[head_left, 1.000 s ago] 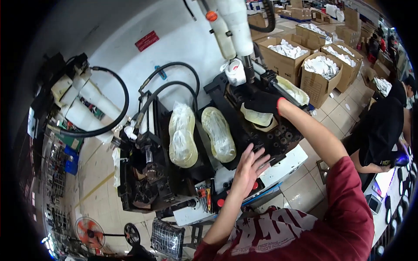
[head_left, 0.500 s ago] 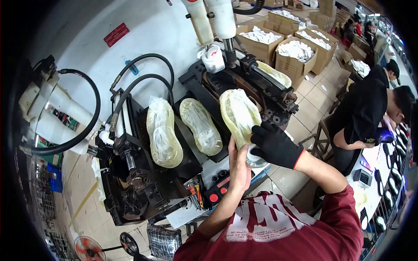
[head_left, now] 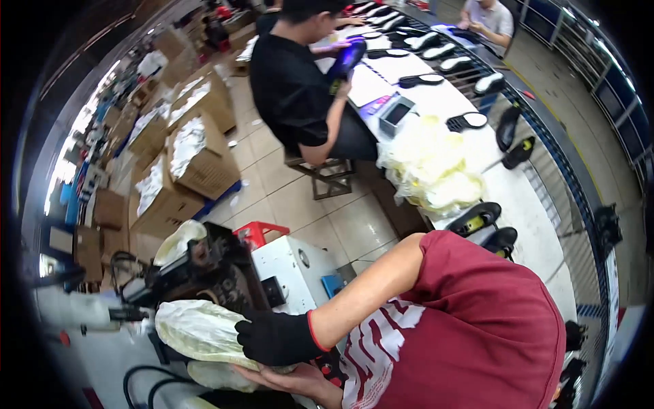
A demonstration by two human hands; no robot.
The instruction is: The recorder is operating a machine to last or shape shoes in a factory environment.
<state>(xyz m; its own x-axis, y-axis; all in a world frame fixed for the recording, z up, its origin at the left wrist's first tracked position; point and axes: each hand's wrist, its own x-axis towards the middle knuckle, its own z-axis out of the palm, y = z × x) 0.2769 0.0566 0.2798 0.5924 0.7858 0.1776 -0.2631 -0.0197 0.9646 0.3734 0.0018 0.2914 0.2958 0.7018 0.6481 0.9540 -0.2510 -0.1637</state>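
Shoe-form: long axis now approx. horiz. in view, prev. steep; far end L.
R grip: holds it.
L grip: ditto.

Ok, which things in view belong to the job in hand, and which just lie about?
Job: pale, translucent, sole-shaped piece, gripped by black-gloved right hand; bare left hand alongside.
Apparently aside: open brown cardboard boxes; grey boxy device.

White table bears yellowish plastic heap; black shoes.
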